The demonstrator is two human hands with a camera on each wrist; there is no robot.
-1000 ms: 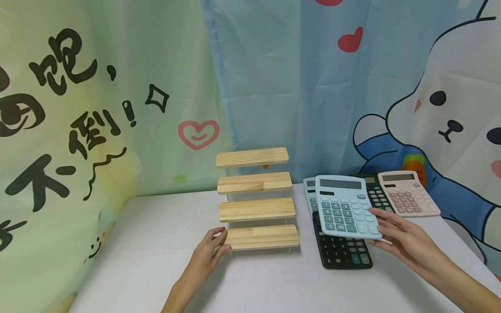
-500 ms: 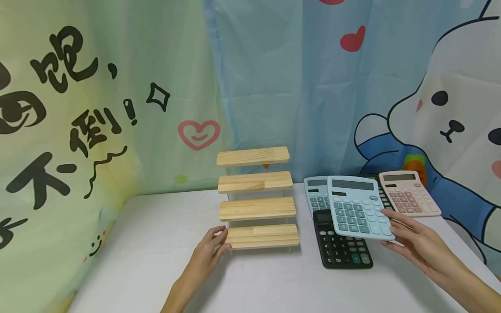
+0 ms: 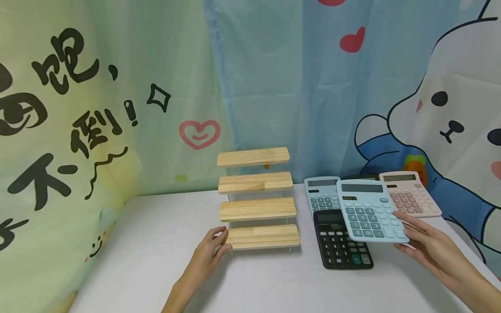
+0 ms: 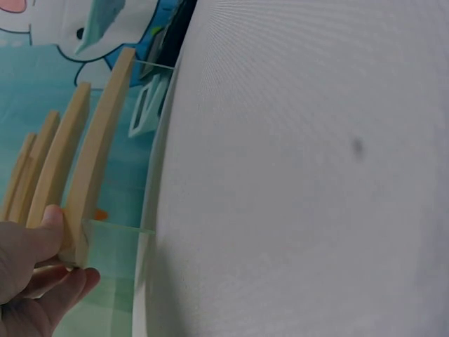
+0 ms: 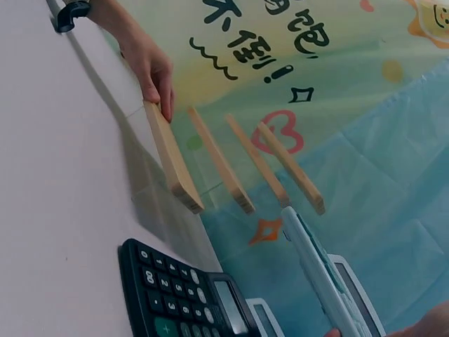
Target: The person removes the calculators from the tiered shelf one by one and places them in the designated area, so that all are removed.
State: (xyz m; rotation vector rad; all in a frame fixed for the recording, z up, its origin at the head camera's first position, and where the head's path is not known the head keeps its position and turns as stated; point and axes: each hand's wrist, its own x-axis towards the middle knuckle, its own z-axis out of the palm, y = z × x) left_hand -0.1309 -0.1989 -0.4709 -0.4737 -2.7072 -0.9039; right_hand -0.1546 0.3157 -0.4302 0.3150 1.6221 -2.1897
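Observation:
My left hand [image 3: 207,250] pinches the left end of the lowest board of a four-step wooden display rack [image 3: 258,209] with clear supports. In the left wrist view, the thumb of that hand [image 4: 28,270] lies on one face of the board and fingers are on the other. My right hand [image 3: 434,245] grips a light blue calculator [image 3: 372,211] by its right edge, keys facing up. This calculator is raised and tilted, partly covering a black calculator [image 3: 336,243] on the table. In the right wrist view the raised calculator [image 5: 326,281] shows edge-on.
Behind the raised calculator lie another light blue calculator [image 3: 322,195], a pink calculator [image 3: 411,195] and a mostly hidden dark one [image 3: 360,177]. A white cloth covers the table [image 3: 156,230]. A printed curtain [image 3: 262,95] hangs close behind the rack.
The light blue calculator has moved right and slightly down with my right hand, uncovering more of the black and the other blue calculator. My left hand has stayed on the rack.

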